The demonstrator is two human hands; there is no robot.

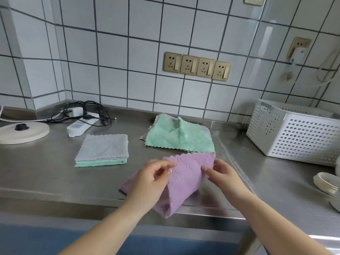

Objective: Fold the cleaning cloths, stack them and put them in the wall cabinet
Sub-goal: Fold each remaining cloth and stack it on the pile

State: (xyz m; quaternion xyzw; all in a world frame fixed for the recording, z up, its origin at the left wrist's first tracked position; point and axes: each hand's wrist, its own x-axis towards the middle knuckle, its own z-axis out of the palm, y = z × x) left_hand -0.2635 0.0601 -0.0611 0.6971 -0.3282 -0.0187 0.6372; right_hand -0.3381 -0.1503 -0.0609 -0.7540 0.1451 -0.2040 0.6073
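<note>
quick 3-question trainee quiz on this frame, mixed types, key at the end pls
1. True or false: the folded stack has a grey cloth on top and a green one beneath it.
2. Which cloth do the left hand and right hand hold? A) purple cloth B) green cloth C) grey cloth
3. Fill in: the unfolded pile, green on top, lies between the folded stack and the white ______.

Key
1. True.
2. A; both hands pinch its upper edge in a fingertip grip.
3. Basket, perforated, standing on the steel counter.
</note>
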